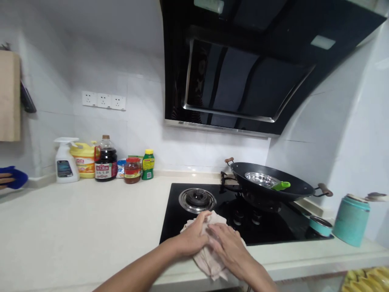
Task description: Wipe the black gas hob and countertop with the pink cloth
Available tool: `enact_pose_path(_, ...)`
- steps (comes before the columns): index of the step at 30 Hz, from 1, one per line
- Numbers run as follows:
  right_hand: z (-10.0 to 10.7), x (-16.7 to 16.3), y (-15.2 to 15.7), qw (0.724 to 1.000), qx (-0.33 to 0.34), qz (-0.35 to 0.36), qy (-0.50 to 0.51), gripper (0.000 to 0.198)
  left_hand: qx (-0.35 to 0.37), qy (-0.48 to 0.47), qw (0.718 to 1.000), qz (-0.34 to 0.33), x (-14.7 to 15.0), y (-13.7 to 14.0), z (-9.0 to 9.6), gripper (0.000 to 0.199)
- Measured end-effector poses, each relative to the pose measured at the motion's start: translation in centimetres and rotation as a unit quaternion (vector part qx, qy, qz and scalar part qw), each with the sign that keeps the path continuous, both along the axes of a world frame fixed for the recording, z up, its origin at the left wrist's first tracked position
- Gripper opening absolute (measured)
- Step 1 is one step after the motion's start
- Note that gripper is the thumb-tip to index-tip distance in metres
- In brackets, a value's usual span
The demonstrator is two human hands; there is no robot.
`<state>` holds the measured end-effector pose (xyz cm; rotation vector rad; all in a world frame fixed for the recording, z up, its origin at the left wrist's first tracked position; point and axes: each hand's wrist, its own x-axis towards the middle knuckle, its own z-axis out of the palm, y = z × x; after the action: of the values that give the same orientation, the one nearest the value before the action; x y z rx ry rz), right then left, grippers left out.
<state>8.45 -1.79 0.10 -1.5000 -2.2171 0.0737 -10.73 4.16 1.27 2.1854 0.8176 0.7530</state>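
Note:
A pale pinkish cloth lies crumpled over the front edge of the black gas stove and the counter. My left hand is closed on its upper left part, thumb side up. From the right, my right hand holds the cloth too, its fingers bent and pressed into the fabric. The two hands almost meet in the middle, and the cloth hides some fingertips. Just beyond them is the left burner, with a steel ring.
A black wok holding a steel strainer and a green-handled tool sits on the right burner. A teal canister and small teal bowl stand rightward. Bottles, including soy sauce, line the back wall. A range hood hangs above.

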Motion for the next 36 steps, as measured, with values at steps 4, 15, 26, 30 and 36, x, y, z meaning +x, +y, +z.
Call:
enact_pose_path(4, 0.6, -3.7, 1.5, 0.992, -0.094, -0.018, -0.079, 0.07, -0.037, -0.02, 0.999, 0.013, -5.1, 1.6, 0.9, 0.049)
enact_pose_path(15, -0.5, -1.9, 11.8, 0.962, -0.022, -0.249, -0.109, 0.037, 0.035, 0.013, 0.994, 0.104, -9.9, 4.4, -0.7, 0.031)
enact_pose_path(26, 0.1, 1.5, 24.5, 0.943, -0.087, -0.305, -0.104, 0.046, 0.242, 0.125, 0.96, 0.06, -8.2, 1.8, -2.3, 0.02)
enact_pose_path(30, 0.5, 0.9, 28.9, 0.954, -0.117, -0.25, -0.113, 0.045, 0.294, 0.098, 0.942, 0.13, -8.1, 2.4, -2.0, 0.028)
enact_pose_path(36, 2.0, -3.1, 34.6, 0.976, -0.133, -0.13, -0.114, 0.043, 0.328, 0.055, 0.917, 0.222, -8.3, 3.7, -1.3, 0.032)
